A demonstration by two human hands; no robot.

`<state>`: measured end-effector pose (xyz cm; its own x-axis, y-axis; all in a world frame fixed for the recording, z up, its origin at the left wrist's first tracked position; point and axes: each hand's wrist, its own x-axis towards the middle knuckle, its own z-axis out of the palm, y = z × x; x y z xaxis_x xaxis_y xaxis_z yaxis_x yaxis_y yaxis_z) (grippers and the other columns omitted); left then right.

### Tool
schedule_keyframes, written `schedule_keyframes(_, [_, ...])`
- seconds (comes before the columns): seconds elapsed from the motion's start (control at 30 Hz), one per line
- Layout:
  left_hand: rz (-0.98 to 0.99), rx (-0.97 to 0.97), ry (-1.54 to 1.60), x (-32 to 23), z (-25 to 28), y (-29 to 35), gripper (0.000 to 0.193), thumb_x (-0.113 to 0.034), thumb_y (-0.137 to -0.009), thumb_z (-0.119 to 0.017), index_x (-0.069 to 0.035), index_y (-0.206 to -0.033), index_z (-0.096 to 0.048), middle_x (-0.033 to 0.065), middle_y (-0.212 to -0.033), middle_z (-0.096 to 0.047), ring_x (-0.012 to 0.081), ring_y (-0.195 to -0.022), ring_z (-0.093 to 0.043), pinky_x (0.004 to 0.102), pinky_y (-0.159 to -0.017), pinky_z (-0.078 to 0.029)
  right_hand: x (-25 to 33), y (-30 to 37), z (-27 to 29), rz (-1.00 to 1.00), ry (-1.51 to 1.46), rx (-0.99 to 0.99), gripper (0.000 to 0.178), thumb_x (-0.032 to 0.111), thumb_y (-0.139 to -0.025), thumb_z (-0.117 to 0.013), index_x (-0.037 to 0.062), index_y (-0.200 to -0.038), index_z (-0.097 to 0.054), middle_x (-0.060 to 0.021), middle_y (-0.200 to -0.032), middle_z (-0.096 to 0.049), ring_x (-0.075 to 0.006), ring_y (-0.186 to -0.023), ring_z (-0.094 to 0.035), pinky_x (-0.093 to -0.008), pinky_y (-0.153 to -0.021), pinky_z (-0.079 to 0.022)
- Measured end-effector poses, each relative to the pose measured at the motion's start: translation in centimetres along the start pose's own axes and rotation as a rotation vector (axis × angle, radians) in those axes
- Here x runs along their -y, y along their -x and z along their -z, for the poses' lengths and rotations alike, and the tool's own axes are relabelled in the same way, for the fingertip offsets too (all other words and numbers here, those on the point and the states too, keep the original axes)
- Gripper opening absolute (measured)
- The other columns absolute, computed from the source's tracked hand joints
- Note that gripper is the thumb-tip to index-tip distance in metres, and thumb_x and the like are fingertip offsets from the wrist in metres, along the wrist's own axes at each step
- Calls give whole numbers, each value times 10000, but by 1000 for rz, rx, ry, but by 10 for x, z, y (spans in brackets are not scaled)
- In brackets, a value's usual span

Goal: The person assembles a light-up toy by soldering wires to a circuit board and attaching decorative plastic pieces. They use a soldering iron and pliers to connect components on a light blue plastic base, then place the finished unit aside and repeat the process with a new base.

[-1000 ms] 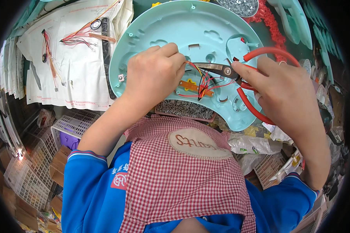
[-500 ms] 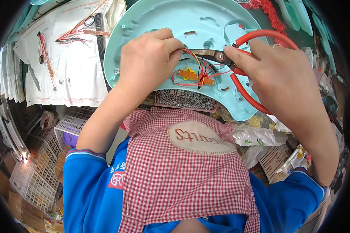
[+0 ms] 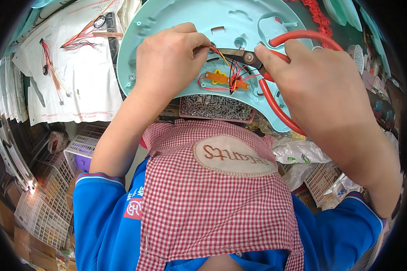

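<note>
A turquoise curved plastic shell (image 3: 167, 22) lies hollow side up in front of me. My left hand (image 3: 172, 58) is closed, pinching the ends of thin coloured wires (image 3: 224, 56) over the shell. My right hand (image 3: 316, 83) grips red-handled cutters (image 3: 277, 106) with its fingers wrapped round the looped handles. The dark metal jaws reach to the wires beside my left fingertips; whether they touch them is hard to make out. Below the jaws, a narrow orange circuit board (image 3: 242, 84) sits in the shell, with red and black wires bunched on it and a yellow part (image 3: 220, 72) behind.
A pink tray (image 3: 182, 107) full of small metal screws stands between the shell and my apron. At left, more wired boards (image 3: 54, 74) lie on a white plastic sheet (image 3: 90, 86). A red coil (image 3: 319, 18) is at the far right, and crates (image 3: 45, 217) stand lower left.
Both hands, the cutters and the shell have shifted slightly left and away from me. My grip on the wires and on the cutters is the same.
</note>
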<state>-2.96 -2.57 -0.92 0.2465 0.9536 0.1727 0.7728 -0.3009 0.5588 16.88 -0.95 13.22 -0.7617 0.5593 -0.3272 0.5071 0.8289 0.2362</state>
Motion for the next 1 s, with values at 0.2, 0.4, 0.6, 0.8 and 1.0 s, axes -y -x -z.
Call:
schedule_keyframes(0.2, [-16,1,-5,1,0,-1,78,-174,-758,-687,-138,-782,-752,8,-746,-628,245,-656,-643,365,-587,-522,17,-18,21,-26,113,193,306,52,-759,-667,35,-1064,-690,-87,-810,-657,-204,-760,-666,-314,-671,-521])
schedule_keyframes(0.4, [-11,6,-25,2,-2,0,81,-163,-751,-683,-135,-778,-753,15,-744,-633,249,-648,-643,368,-594,-526,12,-29,34,112,19,93,107,83,-756,-663,79,-861,-679,-59,-825,-664,-205,-844,-663,-317,-753,-515])
schedule_keyframes(0.6, [1,-3,-36,1,-3,1,84,-157,-757,-676,-139,-776,-755,19,-751,-641,257,-658,-649,372,-600,-531,6,-33,16,107,-56,34,93,97,-766,-658,84,-857,-648,-46,-806,-619,-215,-844,-639,-334,-779,-503])
schedule_keyframes(0.8, [-17,-23,24,0,-2,0,100,-161,-773,-665,-131,-807,-754,21,-793,-651,266,-692,-656,384,-615,-535,-8,-19,25,206,-128,-191,186,78,-781,-648,67,-961,-603,-78,-795,-576,-239,-825,-608,-341,-794,-485])
schedule_keyframes(1.0, [-105,192,-3,4,26,15,279,-264,-761,-722,-78,-967,-715,52,-979,-604,253,-902,-587,380,-769,-521,6,58,-16,-446,-555,-142,565,7,-687,-740,106,-1237,-654,-111,-909,-675,-185,-651,-603,-286,-613,-483])
